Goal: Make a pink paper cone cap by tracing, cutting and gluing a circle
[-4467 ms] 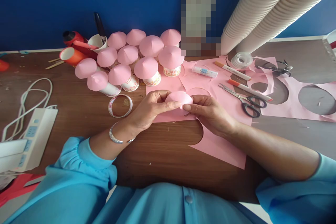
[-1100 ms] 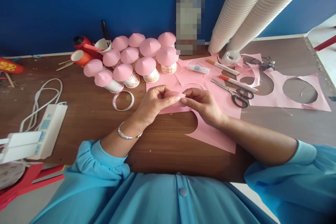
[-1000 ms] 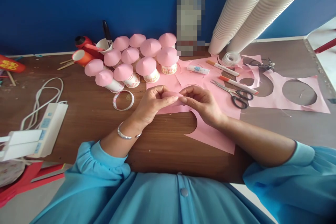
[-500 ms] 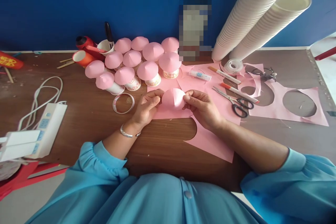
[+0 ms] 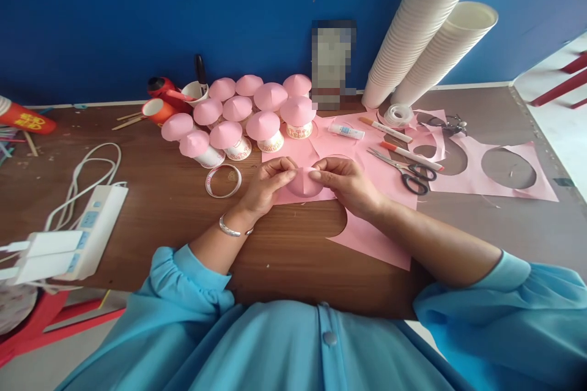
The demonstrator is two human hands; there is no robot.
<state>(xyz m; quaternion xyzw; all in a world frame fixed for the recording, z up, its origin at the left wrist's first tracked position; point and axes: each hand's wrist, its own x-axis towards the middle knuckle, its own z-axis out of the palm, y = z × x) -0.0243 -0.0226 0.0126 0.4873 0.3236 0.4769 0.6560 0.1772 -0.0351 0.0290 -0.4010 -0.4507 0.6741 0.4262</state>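
Observation:
Between my hands is a pink paper cone [image 5: 304, 184], held just above the pink sheets. My left hand [image 5: 270, 182] pinches its left side. My right hand [image 5: 343, 180] grips the upper right edge, thumb across the paper near the tip. Pink paper sheets [image 5: 389, 226] with round cut-outs lie under and to the right of the hands. Beyond my left hand stand several paper cups [image 5: 270, 141] topped with pink cones [image 5: 263, 125]. A roll of printed tape [image 5: 223, 181] rests left of my left hand. Black-handled scissors [image 5: 406, 171] lie right of my right hand.
A glue stick [image 5: 346, 130], two markers [image 5: 411, 156] and clear tape [image 5: 398, 115] lie beyond the scissors. Two tall stacks of white cups [image 5: 417, 30] lean near the blue wall. A power strip [image 5: 94, 232] with cables sits at left. Red and orange cups [image 5: 158, 111] stand at back left.
The cone has turned in my hands, its seam now facing me near the middle. My right hand has shifted left, closer to my left hand. The camera view has shifted a little.

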